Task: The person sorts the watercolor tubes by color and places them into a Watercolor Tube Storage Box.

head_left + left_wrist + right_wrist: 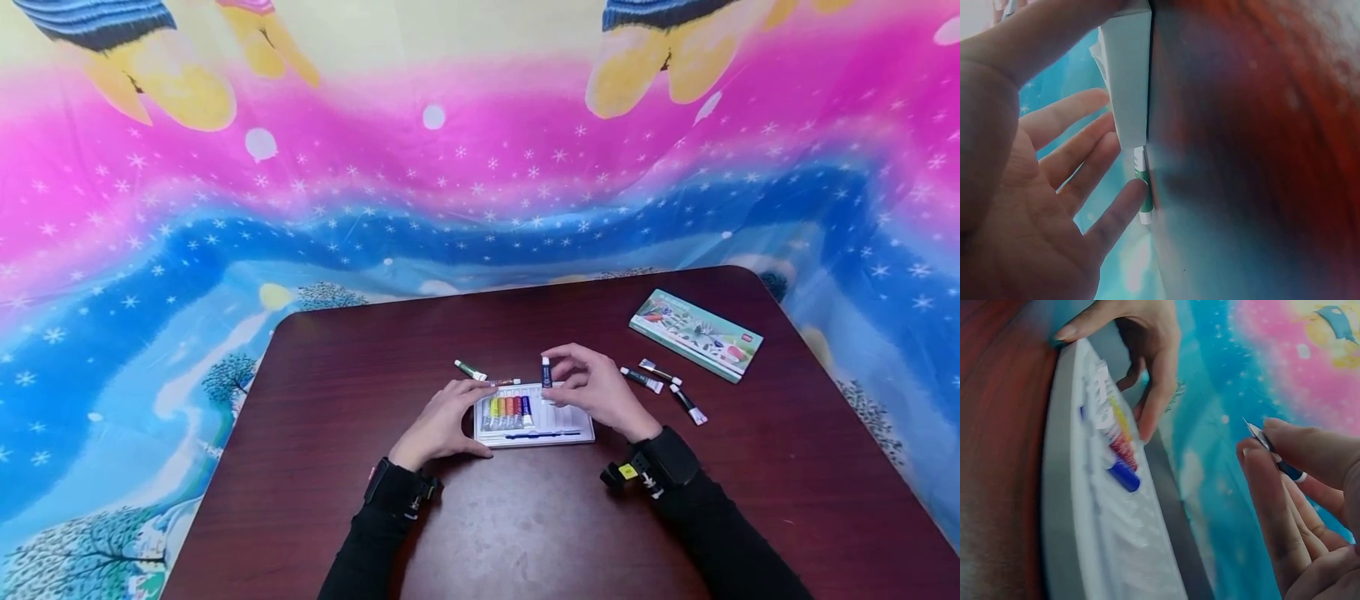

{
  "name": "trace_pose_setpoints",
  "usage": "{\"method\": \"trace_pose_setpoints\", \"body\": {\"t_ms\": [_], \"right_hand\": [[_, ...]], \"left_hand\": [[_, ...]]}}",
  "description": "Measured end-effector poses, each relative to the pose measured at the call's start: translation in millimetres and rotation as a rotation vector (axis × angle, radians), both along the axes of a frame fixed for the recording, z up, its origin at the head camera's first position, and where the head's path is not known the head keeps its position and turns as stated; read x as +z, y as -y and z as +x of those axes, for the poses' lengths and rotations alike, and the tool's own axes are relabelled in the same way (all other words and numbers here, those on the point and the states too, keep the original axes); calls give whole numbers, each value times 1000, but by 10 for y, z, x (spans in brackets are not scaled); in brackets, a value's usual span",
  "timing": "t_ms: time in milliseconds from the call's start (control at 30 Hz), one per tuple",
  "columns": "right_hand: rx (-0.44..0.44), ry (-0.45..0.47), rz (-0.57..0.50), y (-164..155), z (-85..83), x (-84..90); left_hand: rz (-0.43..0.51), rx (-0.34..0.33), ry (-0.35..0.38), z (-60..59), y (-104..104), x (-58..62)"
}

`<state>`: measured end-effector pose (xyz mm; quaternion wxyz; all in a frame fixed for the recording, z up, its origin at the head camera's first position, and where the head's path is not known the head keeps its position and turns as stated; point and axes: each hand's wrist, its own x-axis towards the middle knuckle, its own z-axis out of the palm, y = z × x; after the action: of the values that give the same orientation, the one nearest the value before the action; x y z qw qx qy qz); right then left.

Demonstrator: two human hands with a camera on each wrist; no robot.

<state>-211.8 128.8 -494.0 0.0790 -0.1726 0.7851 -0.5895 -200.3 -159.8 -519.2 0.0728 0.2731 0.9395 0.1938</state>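
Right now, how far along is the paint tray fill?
Roughly half. Done: six tubes sit in the white tray's left slots. In hand: the right hand pinches a dark blue tube above the tray while the left hand holds its left edge. Left: empty right slots; a green tube and three tubes lie on the table.

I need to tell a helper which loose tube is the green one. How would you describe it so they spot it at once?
On the dark wooden table, find the white tray of paint tubes between the hands. The green tube lies just beyond its far left corner, by the left hand. It alone lies left; the other loose tubes lie right.
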Motion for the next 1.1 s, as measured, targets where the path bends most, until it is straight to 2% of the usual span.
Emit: {"method": "trace_pose_setpoints", "body": {"t_ms": [133, 233, 400, 600, 733, 1100], "right_hand": [[33, 62, 34, 18, -4, -116], [26, 82, 94, 66, -4, -232], [-26, 59, 216, 148, -3, -392], [-67, 51, 265, 219, 15, -415], [-61, 4, 314, 222, 16, -420], [-1, -164, 529, 198, 30, -408]], "left_hand": [[-12, 7, 6, -16, -12, -13], [-12, 5, 9, -18, -4, -31], [-3, -2, 2, -24, -7, -34], [-3, 0, 10, -19, -4, -14], [-4, 6, 6, -22, -8, -14], [-14, 6, 7, -18, -13, -19]]}}
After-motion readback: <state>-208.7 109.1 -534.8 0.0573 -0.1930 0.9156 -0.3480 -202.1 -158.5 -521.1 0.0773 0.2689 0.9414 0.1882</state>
